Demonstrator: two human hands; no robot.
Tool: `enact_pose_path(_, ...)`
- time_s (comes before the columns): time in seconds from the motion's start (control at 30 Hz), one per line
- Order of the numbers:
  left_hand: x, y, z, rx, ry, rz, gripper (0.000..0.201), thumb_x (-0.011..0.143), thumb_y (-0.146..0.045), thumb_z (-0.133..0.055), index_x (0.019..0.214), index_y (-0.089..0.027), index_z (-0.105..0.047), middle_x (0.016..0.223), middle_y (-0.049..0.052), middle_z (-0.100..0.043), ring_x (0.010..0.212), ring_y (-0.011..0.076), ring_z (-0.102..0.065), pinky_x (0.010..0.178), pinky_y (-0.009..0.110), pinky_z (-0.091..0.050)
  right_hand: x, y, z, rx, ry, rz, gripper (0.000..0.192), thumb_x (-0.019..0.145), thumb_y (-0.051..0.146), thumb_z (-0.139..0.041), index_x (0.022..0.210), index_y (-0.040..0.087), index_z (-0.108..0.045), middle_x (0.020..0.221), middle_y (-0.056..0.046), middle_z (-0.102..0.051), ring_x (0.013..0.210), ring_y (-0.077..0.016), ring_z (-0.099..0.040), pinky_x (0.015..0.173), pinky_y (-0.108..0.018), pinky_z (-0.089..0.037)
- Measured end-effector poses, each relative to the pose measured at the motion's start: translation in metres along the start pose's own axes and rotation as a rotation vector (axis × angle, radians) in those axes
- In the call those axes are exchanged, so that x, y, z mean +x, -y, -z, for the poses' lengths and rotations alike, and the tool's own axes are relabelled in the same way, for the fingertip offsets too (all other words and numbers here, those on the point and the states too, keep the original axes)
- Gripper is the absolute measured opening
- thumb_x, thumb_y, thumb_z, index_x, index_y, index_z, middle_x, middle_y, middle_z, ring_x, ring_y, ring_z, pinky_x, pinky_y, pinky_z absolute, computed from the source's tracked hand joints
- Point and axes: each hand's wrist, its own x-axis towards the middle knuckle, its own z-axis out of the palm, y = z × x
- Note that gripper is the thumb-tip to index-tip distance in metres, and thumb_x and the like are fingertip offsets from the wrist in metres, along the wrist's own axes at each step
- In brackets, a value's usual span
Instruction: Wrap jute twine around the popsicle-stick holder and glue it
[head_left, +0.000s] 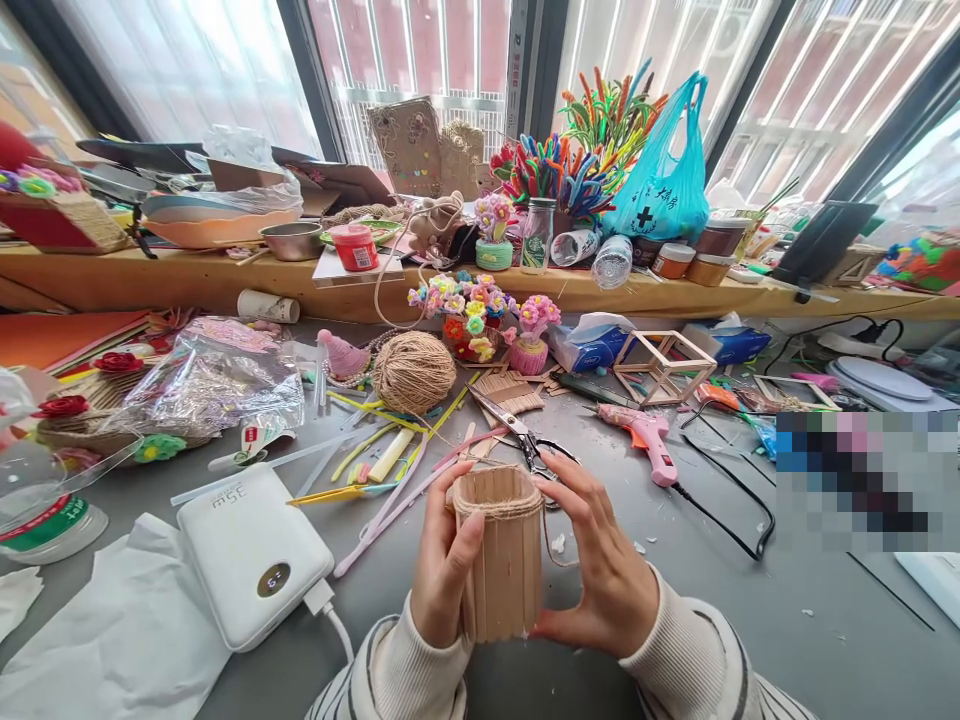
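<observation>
Between my hands is a small cup made of upright wooden craft sticks, with twine wound around its rim. My left hand wraps its left side, the thumb lying on the front near the rim. On the right, my right hand has its fingertips at the rim and its thumb at the bottom edge. A loose strand of twine hangs beside the cup's right side. Just behind it lie scissors. The ball of jute twine rests farther back, and a pink hot glue gun lies to the right.
A white power bank with a plugged-in cable lies at left beside crumpled white paper. Pipe cleaners and strips are scattered behind. A wooden stick frame stands back right. The shelf holds jars, pipe cleaners and a blue bag.
</observation>
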Motion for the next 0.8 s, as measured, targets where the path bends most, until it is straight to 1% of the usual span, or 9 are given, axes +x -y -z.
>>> enact_pose_path(0.17, 0.0014, 0.0005, 0.0001, 0.009, 0.014, -0.023, 0.047, 0.07, -0.049, -0.06, 0.107, -0.021, -0.049, 0.113, 0.006, -0.058, 0.099, 0.0218, -0.055, 0.085, 0.032, -0.041, 0.0002, 0.0011, 0.0002, 0.002, 0.006, -0.025, 0.089, 0.06, 0.051, -0.065, 0.13, 0.012, -0.025, 0.136, -0.02, -0.031, 0.129, -0.0337, -0.027, 0.1, -0.052, -0.032)
enact_pose_path(0.33, 0.0025, 0.0027, 0.0018, 0.01, 0.017, -0.039, 0.047, 0.07, -0.049, -0.06, 0.107, -0.02, -0.05, 0.121, 0.007, -0.053, 0.105, 0.0228, -0.052, 0.089, 0.033, -0.038, 0.0018, 0.0015, 0.0007, 0.014, 0.003, -0.021, 0.089, 0.061, 0.052, -0.065, 0.13, 0.012, -0.024, 0.136, -0.02, -0.031, 0.128, -0.0338, -0.028, 0.1, -0.052, -0.032)
enact_pose_path(0.5, 0.0005, 0.0008, 0.0003, -0.052, 0.047, -0.012, 0.046, 0.073, -0.047, -0.059, 0.109, -0.021, -0.049, 0.105, 0.004, -0.061, 0.095, 0.0191, -0.056, 0.085, 0.031, -0.041, 0.0011, 0.0003, -0.0001, 0.016, 0.015, -0.022, 0.092, 0.059, 0.054, -0.066, 0.13, 0.012, -0.024, 0.136, -0.021, -0.031, 0.129, -0.0339, -0.027, 0.1, -0.052, -0.032)
enact_pose_path(0.6, -0.0002, 0.0001, -0.001, -0.081, 0.042, -0.001, 0.045, 0.073, -0.048, -0.058, 0.108, -0.021, -0.049, 0.102, 0.004, -0.062, 0.092, 0.0192, -0.057, 0.083, 0.031, -0.042, 0.0007, -0.0004, -0.0006, 0.011, 0.01, -0.017, 0.094, 0.059, 0.055, -0.066, 0.13, 0.011, -0.024, 0.136, -0.021, -0.031, 0.129, -0.0336, -0.027, 0.1, -0.052, -0.032)
enact_pose_path(0.7, 0.0001, 0.0011, -0.0011, -0.095, 0.044, -0.005, 0.046, 0.074, -0.049, -0.056, 0.11, -0.021, -0.049, 0.111, 0.006, -0.059, 0.097, 0.0203, -0.056, 0.085, 0.032, -0.041, 0.0009, -0.0006, -0.0006, 0.015, 0.009, -0.016, 0.097, 0.057, 0.059, -0.065, 0.13, 0.011, -0.023, 0.136, -0.021, -0.031, 0.129, -0.0339, -0.027, 0.1, -0.052, -0.033)
enact_pose_path(0.8, 0.0004, 0.001, -0.001, -0.061, 0.049, -0.044, 0.048, 0.074, -0.05, -0.055, 0.111, -0.021, -0.048, 0.124, 0.007, -0.052, 0.107, 0.0227, -0.052, 0.09, 0.033, -0.04, 0.0011, -0.0002, -0.0005, 0.009, 0.002, -0.018, 0.096, 0.058, 0.057, -0.065, 0.131, 0.011, -0.023, 0.136, -0.021, -0.032, 0.128, -0.0342, -0.028, 0.1, -0.053, -0.033)
